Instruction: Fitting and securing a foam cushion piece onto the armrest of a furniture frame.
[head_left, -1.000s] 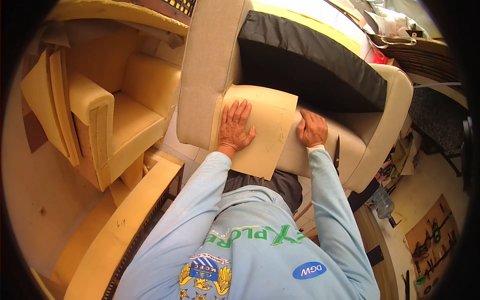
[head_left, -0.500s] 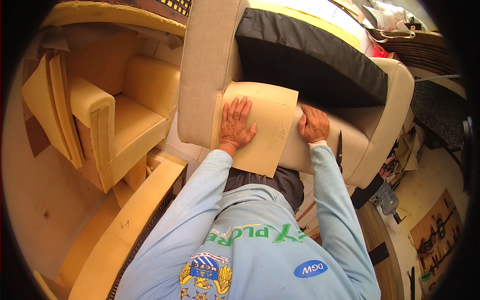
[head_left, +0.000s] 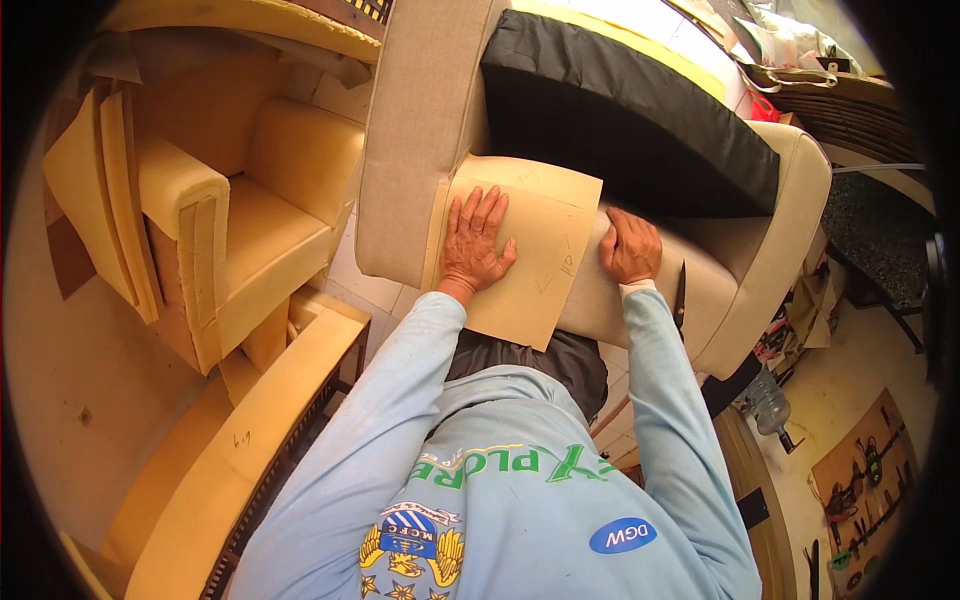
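Observation:
A thin tan sheet [head_left: 530, 220] with pencil-like marks lies over the left part of the beige sofa seat [head_left: 640, 305]. Pressed flat on that sheet is my left hand [head_left: 477, 240], palm down with its fingers stretched out. My right hand [head_left: 630, 246] rests on the seat just beside the sheet's right edge, its fingers curled and closed. What those fingers hold, if anything, is hidden. A slim black pointed tool [head_left: 681, 295] lies on the seat to the right of my right forearm; its exact kind is hard to make out.
A black cushion [head_left: 620, 115] leans along the sofa's back, between the left arm [head_left: 415, 150] and right arm [head_left: 775, 220]. At left stands a foam-covered armchair [head_left: 270, 220], with a long foam-topped frame [head_left: 250, 430] nearer me. Tools hang on a board [head_left: 865, 490] at right.
The view has shifted slightly. My left hand stays flat on the sheet, and my right hand remains curled beside its edge.

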